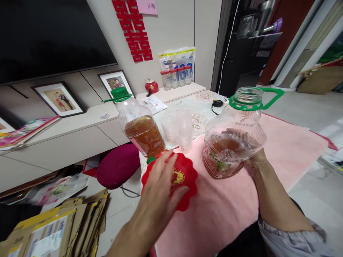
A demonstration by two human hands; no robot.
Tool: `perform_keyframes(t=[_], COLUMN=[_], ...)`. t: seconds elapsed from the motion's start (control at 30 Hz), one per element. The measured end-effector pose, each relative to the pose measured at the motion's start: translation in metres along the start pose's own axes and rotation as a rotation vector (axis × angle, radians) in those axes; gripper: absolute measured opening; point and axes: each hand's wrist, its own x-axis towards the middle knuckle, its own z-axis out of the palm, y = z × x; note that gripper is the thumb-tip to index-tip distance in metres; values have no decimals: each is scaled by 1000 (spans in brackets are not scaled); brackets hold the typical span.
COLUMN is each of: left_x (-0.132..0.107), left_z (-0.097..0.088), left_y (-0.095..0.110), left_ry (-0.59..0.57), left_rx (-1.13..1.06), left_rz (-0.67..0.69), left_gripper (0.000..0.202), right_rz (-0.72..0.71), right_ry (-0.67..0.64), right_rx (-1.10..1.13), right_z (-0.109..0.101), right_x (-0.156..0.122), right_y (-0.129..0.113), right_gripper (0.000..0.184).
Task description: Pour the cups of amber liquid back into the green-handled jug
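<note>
My left hand (158, 182) is over a red scalloped plate (187, 167) with a gold emblem. Its fingers are stretched out and apart, and whether they touch the plate I cannot tell. A small green cap (150, 160) lies at the plate's far left edge. My right hand (253, 160) grips a big clear plastic jug (222, 164) from its far right side, partly hidden behind it. This jug has a green handle, an uncapped mouth and some amber liquid inside. A second jug (143, 132), green-capped and fuller of amber liquid, stands behind the plate.
Stacked clear plastic cups (184, 132) stand between the jugs. A pink cloth (214, 214) covers the near table. Farther back are a black tape measure (217, 103) and several red-lidded jars (174, 78). A magenta stool (119, 166) and flattened cardboard (80, 221) are at left.
</note>
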Motion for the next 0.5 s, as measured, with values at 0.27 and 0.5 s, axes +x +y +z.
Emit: perform_keyframes(t=[0.27, 0.5], left_x=[35, 76], left_z=[64, 105], left_y=[105, 117], left_ry=[-14, 167], left_rx=[-868, -854], left_rz=[-415, -485], left_gripper=[132, 143], right_rz=[18, 159], right_ry=[-79, -295], right_rx=[-11, -46], right_z=[-7, -13], right_x=[-1, -16], right_y=[-6, -19], right_gripper=[59, 98])
